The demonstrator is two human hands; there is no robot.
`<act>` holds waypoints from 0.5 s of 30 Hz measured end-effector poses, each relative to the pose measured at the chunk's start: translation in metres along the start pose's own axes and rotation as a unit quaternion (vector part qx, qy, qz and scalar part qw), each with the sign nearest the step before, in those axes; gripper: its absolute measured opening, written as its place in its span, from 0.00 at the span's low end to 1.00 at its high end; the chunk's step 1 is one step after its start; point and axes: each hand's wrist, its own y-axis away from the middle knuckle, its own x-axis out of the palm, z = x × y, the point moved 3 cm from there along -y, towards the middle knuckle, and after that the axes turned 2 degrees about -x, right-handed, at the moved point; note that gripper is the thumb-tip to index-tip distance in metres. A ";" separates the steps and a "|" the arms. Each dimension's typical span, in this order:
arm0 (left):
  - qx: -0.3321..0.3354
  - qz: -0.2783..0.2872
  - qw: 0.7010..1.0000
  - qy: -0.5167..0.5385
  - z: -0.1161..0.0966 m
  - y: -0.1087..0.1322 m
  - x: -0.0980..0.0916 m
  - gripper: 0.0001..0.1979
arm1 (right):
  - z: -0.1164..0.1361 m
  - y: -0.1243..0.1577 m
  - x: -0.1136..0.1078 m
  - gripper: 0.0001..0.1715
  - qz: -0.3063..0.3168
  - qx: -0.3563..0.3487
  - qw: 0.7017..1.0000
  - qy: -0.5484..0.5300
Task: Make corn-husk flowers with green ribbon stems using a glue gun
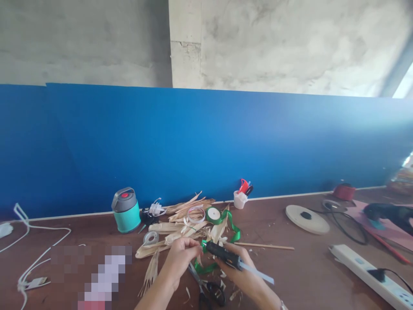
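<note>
Near the front edge of the table, about midway along it, the person's two hands work close together. The right hand is wrapped firmly around a black glue gun, whose pale glue stick juts out behind, toward the right. The gun's nozzle points left at the left hand, whose fingers are bunched tight, pinching a small husk piece; how much of it they hold is hidden. A green ribbon loops past the nozzle and trails back to its spool.

Scissors lie at the front edge, just under the hands. Behind the hands lies a heap of dried husk strips with a clear tape ring among them, and a tape roll just to the left. Nearer the back edge stands a teal jar with a grey lid, and a white cup of tools. A wooden skewer lies to the right of the hands, with a round white disc beyond it. A power strip lies toward the right edge, and a white cable runs along the left.
</note>
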 end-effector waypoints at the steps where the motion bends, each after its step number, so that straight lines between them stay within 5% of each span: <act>1: -0.001 0.001 1.000 0.001 0.000 0.000 0.000 0.09 | 0.000 -0.001 0.000 0.12 0.000 -0.003 1.000 0.002; 15: -0.020 0.004 0.999 0.024 -0.001 0.002 0.002 0.06 | -0.006 0.000 0.001 0.11 -0.027 0.008 0.999 -0.016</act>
